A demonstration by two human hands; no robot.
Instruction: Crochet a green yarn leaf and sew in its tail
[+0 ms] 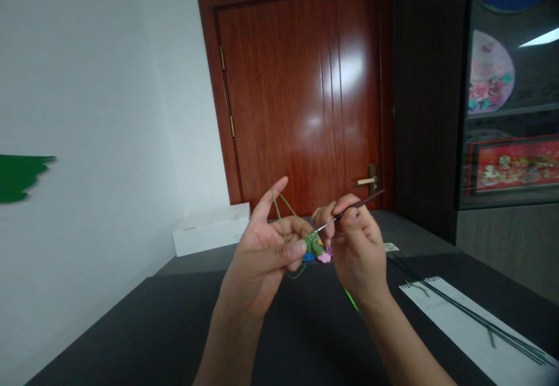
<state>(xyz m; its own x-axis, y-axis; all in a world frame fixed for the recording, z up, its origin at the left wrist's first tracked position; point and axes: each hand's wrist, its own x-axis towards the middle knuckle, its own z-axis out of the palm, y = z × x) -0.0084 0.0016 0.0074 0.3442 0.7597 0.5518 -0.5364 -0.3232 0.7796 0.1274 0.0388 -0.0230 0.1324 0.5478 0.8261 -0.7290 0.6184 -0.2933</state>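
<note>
My left hand (266,246) is raised above the dark table (152,328). Its thumb and fingers pinch a small crocheted piece (315,247) of green, blue and pink yarn. Green yarn (279,211) runs over its raised index finger. My right hand (356,240) is closed round a thin dark crochet hook (356,204), whose metal tip points into the crocheted piece. The two hands almost touch at the work.
Thin dark rods (471,313) lie across a white sheet (476,330) on the table at the right. A white box (212,229) sits on the floor by the brown wooden door (301,89). A dark glass cabinet (510,83) stands at the right.
</note>
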